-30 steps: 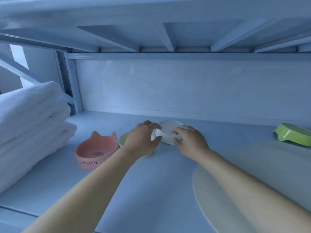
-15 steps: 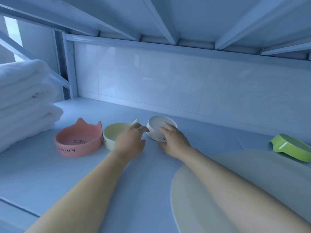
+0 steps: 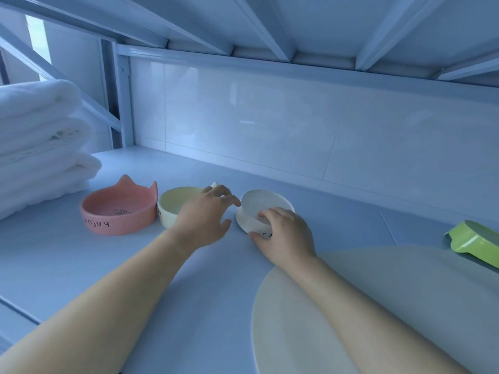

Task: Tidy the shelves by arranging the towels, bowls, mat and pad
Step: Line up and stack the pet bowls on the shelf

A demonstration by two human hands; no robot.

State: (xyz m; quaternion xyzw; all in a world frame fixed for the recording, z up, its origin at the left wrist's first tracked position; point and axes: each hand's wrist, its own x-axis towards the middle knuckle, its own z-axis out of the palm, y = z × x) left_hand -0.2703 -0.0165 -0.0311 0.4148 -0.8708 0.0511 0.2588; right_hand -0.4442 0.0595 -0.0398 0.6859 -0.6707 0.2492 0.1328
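Three cat-ear bowls stand in a row on the shelf point(image 3: 81, 265): a pink bowl point(image 3: 118, 211), a pale yellow bowl point(image 3: 175, 203) and a white bowl point(image 3: 259, 203). My right hand point(image 3: 283, 236) grips the white bowl's near rim, fingers inside and thumb on the outer wall, and the bowl tilts a little. My left hand point(image 3: 205, 220) hovers with relaxed fingers over the yellow bowl's right edge, holding nothing. A round cream mat point(image 3: 405, 292) lies under my right forearm. Folded white towels point(image 3: 37, 147) are stacked at the left.
A green bowl point(image 3: 475, 238) sits at the far right by the mat's edge. The tiled back wall point(image 3: 297, 136) and the low shelf underside with ribs point(image 3: 270, 28) close in the space. A metal upright point(image 3: 118, 98) stands behind the towels.
My right hand has shifted from the white bowl's front to gripping its rim, and the bowl has tipped slightly. My left hand has let go and spread over the yellow bowl. The camera moved closer.
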